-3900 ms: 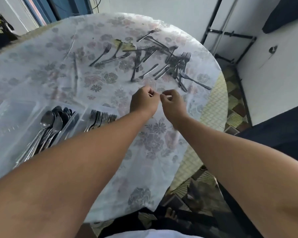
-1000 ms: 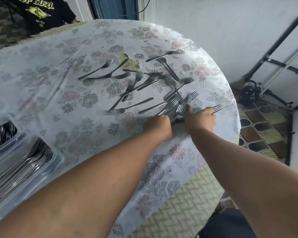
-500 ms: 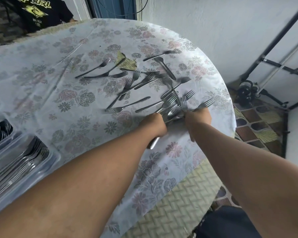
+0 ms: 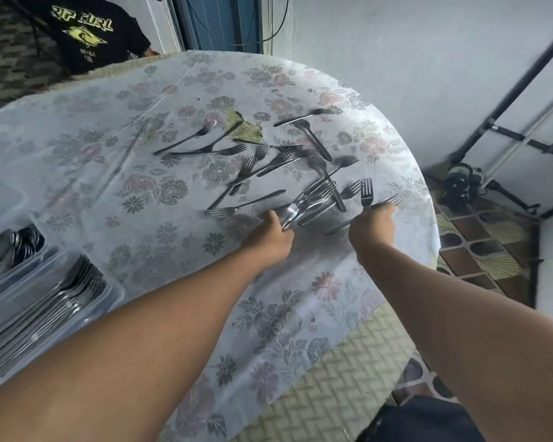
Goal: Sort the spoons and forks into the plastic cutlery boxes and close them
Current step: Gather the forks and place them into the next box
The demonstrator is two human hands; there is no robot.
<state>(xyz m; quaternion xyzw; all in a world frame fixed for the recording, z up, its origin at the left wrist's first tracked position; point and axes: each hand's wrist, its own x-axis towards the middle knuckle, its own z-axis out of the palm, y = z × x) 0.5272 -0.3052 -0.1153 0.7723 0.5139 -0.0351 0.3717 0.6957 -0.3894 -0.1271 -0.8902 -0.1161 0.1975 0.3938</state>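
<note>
1. Table [image 4: 300, 330]: round, covered w/ floral cloth; task items spread across it, boxes at near-left edge, loose cutlery toward far-right.
2. Plastic cutlery boxes: fork box [image 4: 45, 307] seen at left edge, lid off, packed w/ forks laid parallel; spoon box [image 4: 10, 247] just behind it, spoons inside, also uncovered. Neither closed yet.
3. Scattered forks [image 4: 262, 161]: many left on cloth, crossing each other at mixed angles, well apart from boxes. No loose spoon can be made out for certain; motion blur in places.
4. Left hand [image 4: 273, 234]: fingers curled round a small bundle of forks [image 4: 296, 212] at handle ends, tines pointing away. Grip holding that bundle.
5. Right hand [image 4: 372, 224]: at pile's right edge, a single fork [image 4: 385, 203] pinched, tines sticking out past the fingers; exact finger lay is blurred.
6. Step judged: forks being gathered into a bunch before carry to fork box; sorting partly done, closing not started.
7. How it should be done: handles to be aligned in one direction, the single fork passed into the left bundle, tines kept together so the bunch drops flat into the fork box. Overlapping forks should be lifted, not dragged, or cloth gets pulled.
</note>
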